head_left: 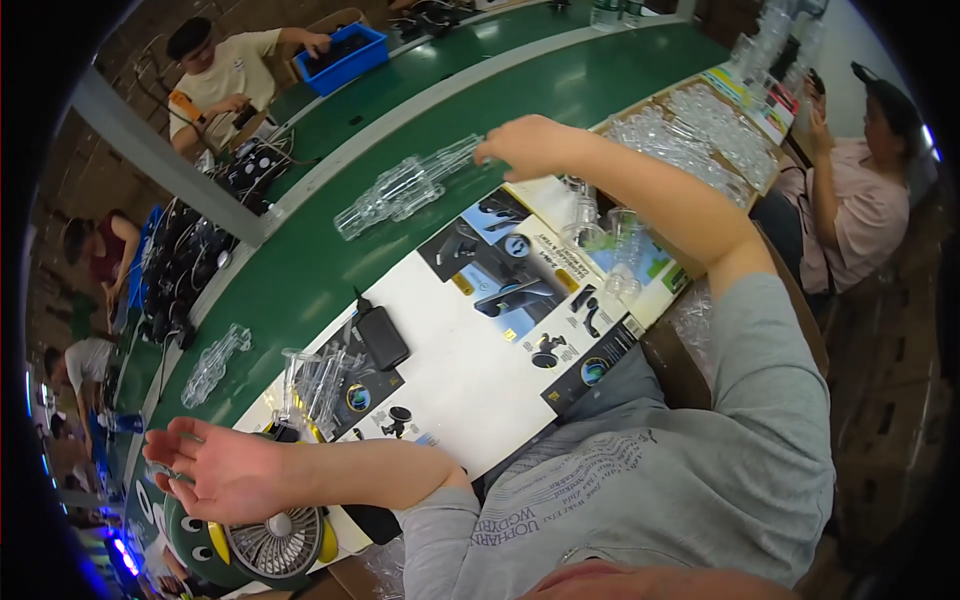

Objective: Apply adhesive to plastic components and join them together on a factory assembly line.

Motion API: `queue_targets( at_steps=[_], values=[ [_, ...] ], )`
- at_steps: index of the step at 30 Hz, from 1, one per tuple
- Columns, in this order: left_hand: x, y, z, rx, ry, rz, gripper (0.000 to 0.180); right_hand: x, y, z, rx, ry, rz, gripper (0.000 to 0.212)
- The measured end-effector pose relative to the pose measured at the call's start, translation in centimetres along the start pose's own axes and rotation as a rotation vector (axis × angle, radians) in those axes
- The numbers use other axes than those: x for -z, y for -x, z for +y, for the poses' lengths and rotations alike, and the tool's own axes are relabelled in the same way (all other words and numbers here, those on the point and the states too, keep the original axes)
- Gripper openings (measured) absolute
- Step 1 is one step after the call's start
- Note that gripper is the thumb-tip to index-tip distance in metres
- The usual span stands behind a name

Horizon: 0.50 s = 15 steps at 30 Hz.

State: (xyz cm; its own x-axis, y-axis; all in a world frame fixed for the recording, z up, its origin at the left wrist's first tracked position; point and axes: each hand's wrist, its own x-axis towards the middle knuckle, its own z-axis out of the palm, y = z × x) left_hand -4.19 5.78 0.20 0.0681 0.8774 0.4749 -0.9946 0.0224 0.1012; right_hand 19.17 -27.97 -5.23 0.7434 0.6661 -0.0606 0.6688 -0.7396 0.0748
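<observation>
My left hand point(225, 472) is raised at the lower left with its palm turned up, fingers spread and nothing in it. It is above a small fan point(275, 540) with a round grille. Across the green belt point(300, 270) reaches my right arm. The bent fingers of my right hand point(532, 148) close at the far end of a cluster of clear plastic tube-shaped pieces point(400, 195) lying on the belt; the exact grip is partly hidden. Another clear plastic piece point(217, 365) lies on the belt farther left.
Before me is a white board with printed card point(430, 340), bearing a black box-shaped device point(381, 338) and loose clear parts point(318, 385). More clear parts fill a carton point(690, 135) at the right. A grey post point(165, 150) rises from the belt's far side. Several people work nearby.
</observation>
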Motion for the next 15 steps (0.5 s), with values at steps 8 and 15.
queue_targets(
  at_steps=[8,15],
  values=[
    [-0.8,1.2,-0.8,0.056,-0.011,-0.036,0.018,-5.3,9.6,0.9,0.011,0.223,-0.126,0.037],
    [-0.7,1.6,-0.5,0.171,-0.085,-0.250,0.014,-6.1,8.9,0.7,0.097,0.285,-0.158,0.037]
  ],
)
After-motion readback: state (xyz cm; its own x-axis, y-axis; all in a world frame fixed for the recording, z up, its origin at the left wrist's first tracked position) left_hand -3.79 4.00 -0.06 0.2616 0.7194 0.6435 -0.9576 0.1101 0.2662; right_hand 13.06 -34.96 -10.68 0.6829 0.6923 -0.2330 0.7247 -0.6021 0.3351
